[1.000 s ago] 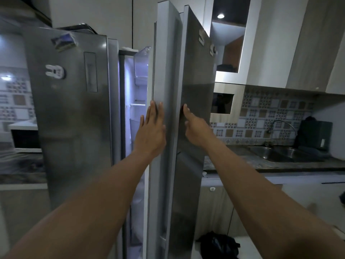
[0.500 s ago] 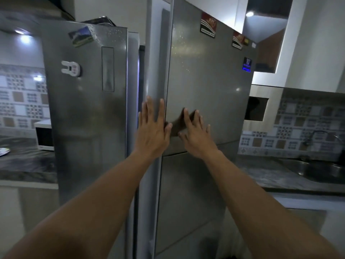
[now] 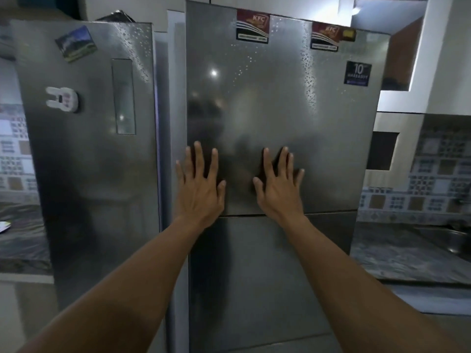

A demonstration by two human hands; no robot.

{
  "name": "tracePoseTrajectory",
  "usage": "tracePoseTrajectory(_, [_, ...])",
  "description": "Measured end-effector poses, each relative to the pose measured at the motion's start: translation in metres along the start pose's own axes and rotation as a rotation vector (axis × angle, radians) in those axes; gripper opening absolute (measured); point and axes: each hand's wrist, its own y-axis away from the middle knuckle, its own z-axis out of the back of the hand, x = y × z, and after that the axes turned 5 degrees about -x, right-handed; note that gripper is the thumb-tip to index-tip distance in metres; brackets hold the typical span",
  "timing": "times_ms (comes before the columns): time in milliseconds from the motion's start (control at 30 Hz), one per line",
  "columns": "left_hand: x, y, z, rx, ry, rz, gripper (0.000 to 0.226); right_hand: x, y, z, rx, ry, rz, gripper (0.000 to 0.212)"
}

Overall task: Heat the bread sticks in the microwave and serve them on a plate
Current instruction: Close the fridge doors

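Both hands — left hand (image 3: 198, 189) and right hand (image 3: 277, 192) — lie flat with fingers spread on the fridge door (image 3: 280, 98), holding nothing. Push evenly with both palms till it seals. No bread sticks can be seen.

Left grip (image 3: 198, 189) and right grip (image 3: 277, 192) lie flat, side by side, on the right fridge door (image 3: 280, 98), just above its seam (image 3: 239, 215). The left grip is near the door's left edge. Two stickers (image 3: 252, 26) sit on the door's top edge, a third sticker (image 3: 357, 73) below the right one. Left fridge door (image 3: 102, 187) is beside it, with a picture magnet (image 3: 76, 44) above a clip magnet (image 3: 62, 100). Tabletop (image 3: 23, 238) flanks the fridge on both sides, with the sink (image 3: 458, 240) in it at far right.
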Motion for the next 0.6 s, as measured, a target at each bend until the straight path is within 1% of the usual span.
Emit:
tracePoseTrajectory(100, [0.004,-0.011,-0.026,0.035,0.005,-0.019,0.073,-0.012,-0.015,-0.014,0.015,0.035,0.034,0.071])
tracePoseTrajectory(233, [0.011,-0.027,-0.057,0.07,0.03,0.003,0.069,-0.018,-0.032,-0.03,-0.005,0.075,-0.004,0.072])
tracePoseTrajectory(500, [0.022,-0.036,-0.099,-0.091,0.015,-0.044,0.073,-0.022,-0.04,-0.062,-0.146,0.147,-0.038,0.072])
tracePoseTrajectory(600, [0.022,-0.036,-0.101,-0.111,0.014,-0.041,0.073,-0.021,-0.041,-0.063,-0.145,0.166,-0.046,0.072])
